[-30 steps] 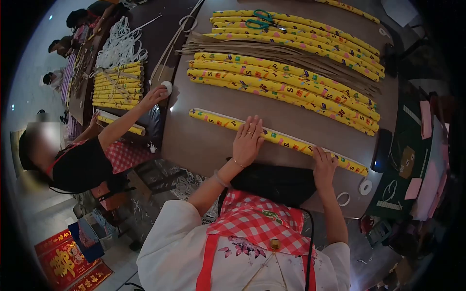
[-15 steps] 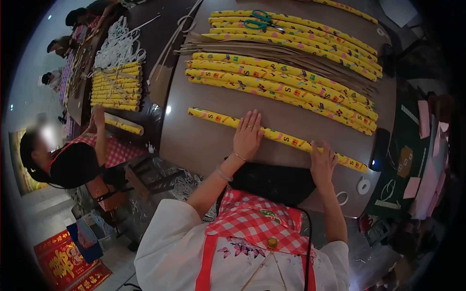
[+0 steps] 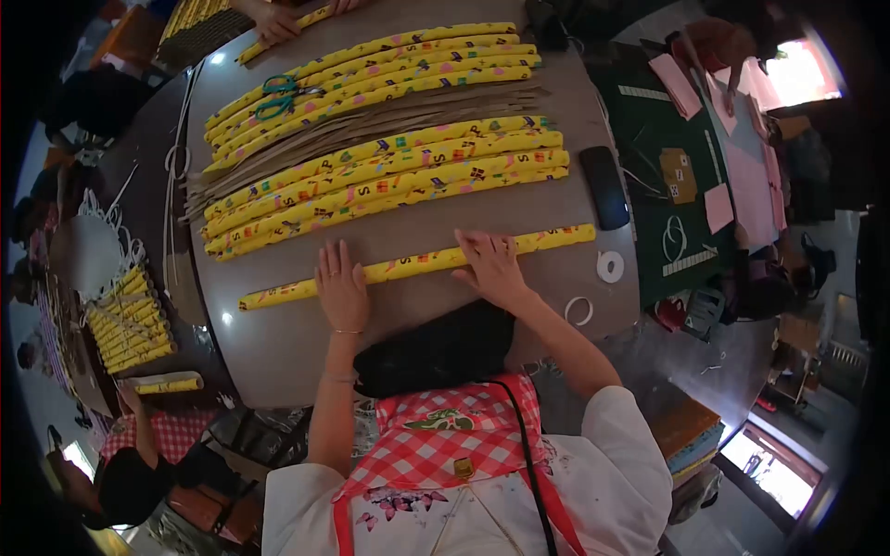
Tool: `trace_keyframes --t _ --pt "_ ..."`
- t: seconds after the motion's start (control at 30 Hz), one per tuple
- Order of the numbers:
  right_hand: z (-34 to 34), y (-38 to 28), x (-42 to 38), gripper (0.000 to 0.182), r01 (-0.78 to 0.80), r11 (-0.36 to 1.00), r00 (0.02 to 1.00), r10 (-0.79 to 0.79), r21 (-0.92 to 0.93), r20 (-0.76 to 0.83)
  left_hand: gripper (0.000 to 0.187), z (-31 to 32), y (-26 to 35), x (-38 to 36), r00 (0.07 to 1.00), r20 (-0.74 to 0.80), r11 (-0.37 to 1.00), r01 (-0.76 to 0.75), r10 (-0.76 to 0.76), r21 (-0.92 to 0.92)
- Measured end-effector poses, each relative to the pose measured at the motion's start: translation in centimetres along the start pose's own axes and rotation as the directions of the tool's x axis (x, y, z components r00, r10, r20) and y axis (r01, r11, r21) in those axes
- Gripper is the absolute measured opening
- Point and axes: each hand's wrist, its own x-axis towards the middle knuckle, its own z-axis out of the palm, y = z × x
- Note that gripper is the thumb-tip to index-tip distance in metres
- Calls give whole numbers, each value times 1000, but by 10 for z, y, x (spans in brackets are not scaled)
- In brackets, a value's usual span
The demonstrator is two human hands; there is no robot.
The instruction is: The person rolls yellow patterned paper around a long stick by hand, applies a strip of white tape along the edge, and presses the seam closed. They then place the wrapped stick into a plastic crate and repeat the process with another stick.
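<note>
Lying slantwise across the near part of the brown, faintly glossy table point(image 3: 269, 357): one long, slender yellow tube point(image 3: 408, 268), round in section, smooth-skinned, printed with letters and small coloured motifs. Laid flat over its left portion, fingers outstretched: the left hand point(image 3: 343, 287). Palm down farther right, fingers loosely spread across the yellow wrap: the right hand point(image 3: 491, 269). Both relaxed, resting on rather than closed around; cannot tell how firmly pressed.

Beyond, in shallow ridges, a near bundle of yellow tubes point(image 3: 380, 190) of matching print, then flat, dull brown strips point(image 3: 371, 130), loosely layered, and a farther yellow row point(image 3: 389, 69) topped with green-handled scissors point(image 3: 287, 94).

As for edges: tube's left end near the table's left side; right end just beside a black oblong object point(image 3: 604, 188), with a flat white roll point(image 3: 601, 269) slightly nearer. Between tube and near bundle, a bare band of tabletop, broader toward the right. At the near edge, between the forearms, soft-looking black material point(image 3: 436, 352), narrowing the room there.
</note>
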Motion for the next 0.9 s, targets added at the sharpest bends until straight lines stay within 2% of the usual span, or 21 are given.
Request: trace_keyframes --t 0.13,0.2,0.23,0.3,0.4,0.5,0.63,0.7,0.73,0.8,0.83,0.87,0.9 --pt "3 15 3 73 18 998 1000 -18 54 0 54 9 2 15 995 -99 997 29 -22 75" --pt "4 14 2 66 84 992 990 -94 -98 -105 60 17 0 25 984 -162 981 99 -71 170" --pt "3 14 1 66 77 992 991 -87 -99 -106 60 18 2 31 985 -160 981 92 -65 169" --pt "1 13 1 57 57 991 989 -72 -120 -126 65 19 4 43 937 -346 976 115 -44 187" --pt "5 22 6 48 34 998 986 -42 -53 -162 68 22 5 54 925 -377 954 153 -47 256" --pt "13 31 15 43 43 998 980 -53 -53 -191 69 24 1 67 889 -458 964 113 10 241" --pt "20 39 26 42 57 998 984 -60 -25 -166 64 15 7 77 877 -480 985 106 -26 140" --pt "14 41 28 41 42 998 996 -38 40 -75 56 7 8 74 847 -523 995 -97 93 20" --pt "14 42 28 41 46 998 996 -42 43 -75 56 3 10 70 847 -523 995 -93 92 23" --pt "14 44 27 41 64 997 997 -62 50 -38 51 -5 14 56 909 -339 951 -291 241 -106" --pt "13 44 27 41 69 996 997 -67 53 -39 52 -7 16 51 925 -243 934 -331 293 -133" --pt "12 43 26 41 57 997 998 -56 45 -27 52 -9 19 47 926 -243 936 -327 290 -128" --pt "12 42 25 42 44 998 999 -44 37 -14 52 -9 22 43 913 -144 910 -399 382 -116"
